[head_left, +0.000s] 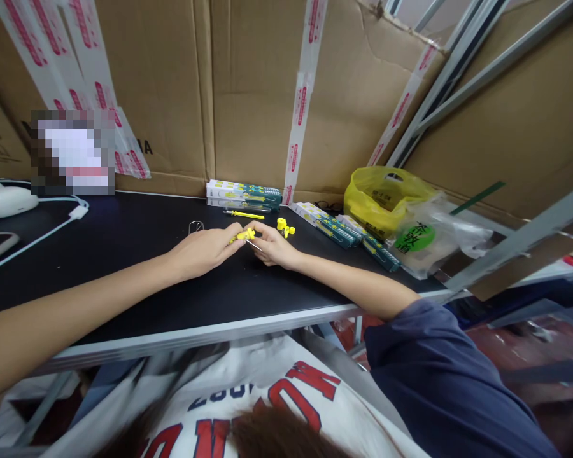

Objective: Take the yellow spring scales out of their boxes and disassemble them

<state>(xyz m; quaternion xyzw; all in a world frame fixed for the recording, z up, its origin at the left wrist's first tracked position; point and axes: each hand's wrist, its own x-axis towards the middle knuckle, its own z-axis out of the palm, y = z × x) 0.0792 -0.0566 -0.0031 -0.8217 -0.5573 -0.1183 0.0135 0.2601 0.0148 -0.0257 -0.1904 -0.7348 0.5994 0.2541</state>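
Observation:
Both hands meet above the black table near its middle. My left hand (210,250) is closed on a small yellow piece (244,236) that shows between the two hands. From the other side, my right hand (275,247) pinches at the same piece, with a thin metal rod (254,244) slanting down by its fingers. Just beyond the right hand lie loose small yellow parts (285,226). Behind the hands is a yellow and black pen-like item (244,214). Some bent wire (195,226) rests behind my left hand.
Printed boxes (242,193) lie at the back, with more boxes (327,224) to the right. A yellow bag (382,200) and a clear bag (427,238) stand at the right. A white cable (42,236) crosses the left side. Cardboard (258,95) rises behind the table.

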